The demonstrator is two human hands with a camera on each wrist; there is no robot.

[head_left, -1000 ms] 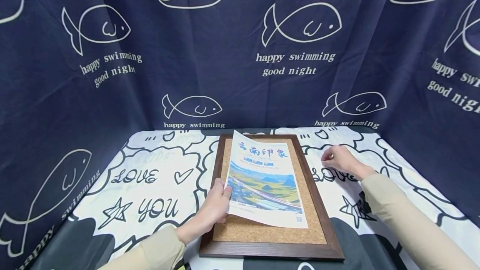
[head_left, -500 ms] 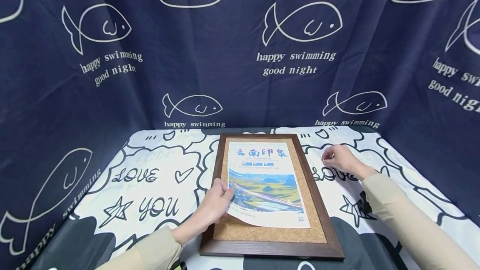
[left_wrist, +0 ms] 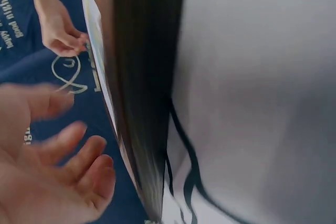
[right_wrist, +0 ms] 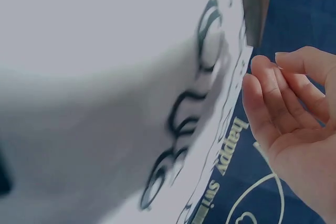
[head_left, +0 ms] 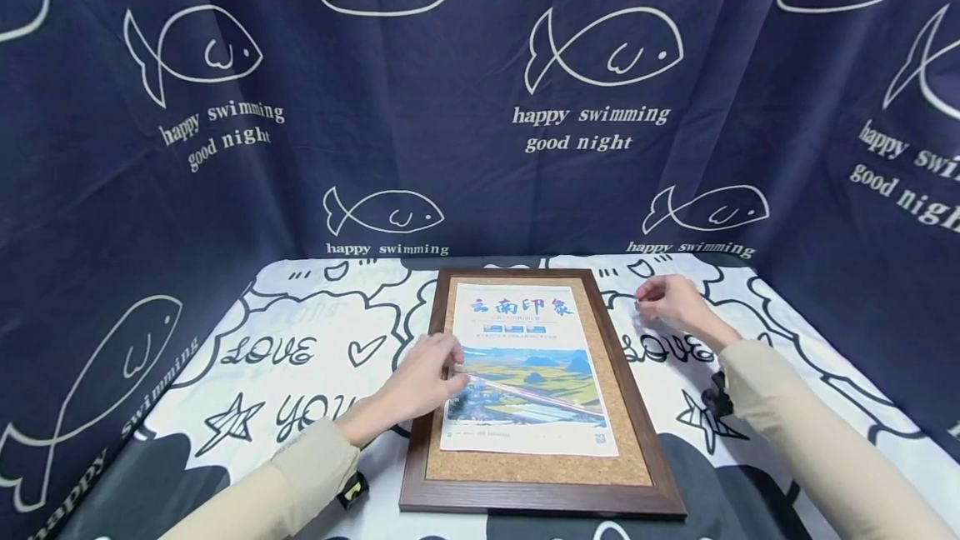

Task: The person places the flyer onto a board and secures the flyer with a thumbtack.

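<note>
A printed landscape poster (head_left: 528, 390) lies flat on a cork board (head_left: 540, 471) with a dark brown wooden frame (head_left: 540, 498). At the poster's left edge hovers my left hand (head_left: 427, 377), fingers loosely bent and parted. Nothing sits between those fingers in the left wrist view, where the hand (left_wrist: 58, 156) is beside the frame's dark side (left_wrist: 142, 77). Right of the board, my right hand (head_left: 675, 302) pinches thumb against forefinger, with a tiny pale object (head_left: 637, 301) at the tips; its kind is too small to tell. The right wrist view shows that hand (right_wrist: 294, 108) with curled fingers.
A white cloth (head_left: 300, 390) with black doodles and lettering covers the table under the board. Dark blue curtains (head_left: 480, 123) printed with fish hang behind and at both sides. A black wrist device (head_left: 352, 490) sits below the left cuff.
My left hand has let go of the poster's left edge. The poster, first lifted and curled, has settled flat on the cork. My right hand has shifted slightly left and away from me.
</note>
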